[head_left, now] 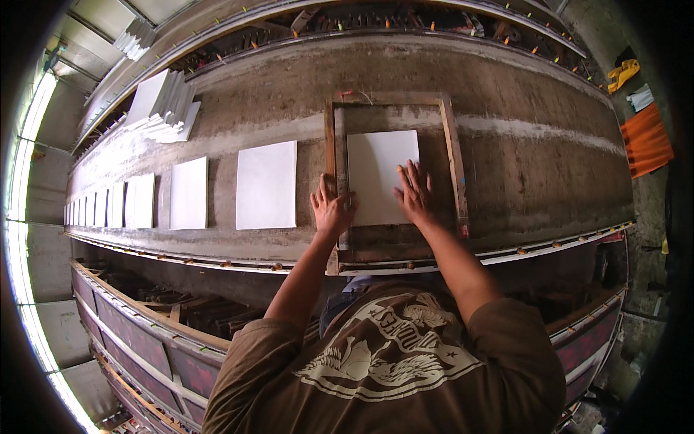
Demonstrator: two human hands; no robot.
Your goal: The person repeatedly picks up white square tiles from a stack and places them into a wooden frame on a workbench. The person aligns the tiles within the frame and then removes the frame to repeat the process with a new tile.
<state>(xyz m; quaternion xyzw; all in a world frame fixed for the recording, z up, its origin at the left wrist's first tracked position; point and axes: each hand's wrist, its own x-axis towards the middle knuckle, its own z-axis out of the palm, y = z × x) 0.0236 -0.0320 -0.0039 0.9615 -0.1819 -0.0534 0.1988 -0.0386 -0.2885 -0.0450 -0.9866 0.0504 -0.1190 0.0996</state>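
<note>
A wooden frame [447, 134] lies on the long table in front of me, and a white rectangular sheet [379, 170] shows within it. My right hand [414, 194] rests with fingers spread on the sheet's right side. Beside the sheet's lower left edge, my left hand [334, 207] lies over the frame's left bar, thumb and fingers apart. Neither hand grips anything. Whether mesh is stretched across the frame, I cannot tell.
Left of the frame, several white sheets [267, 184] lie in a row along the brown table [535, 173]. A stack of white sheets [160, 108] stands at the far left. Small pegs line the table's near rail [195, 259]. Orange cloth [645, 141] is beyond the right end.
</note>
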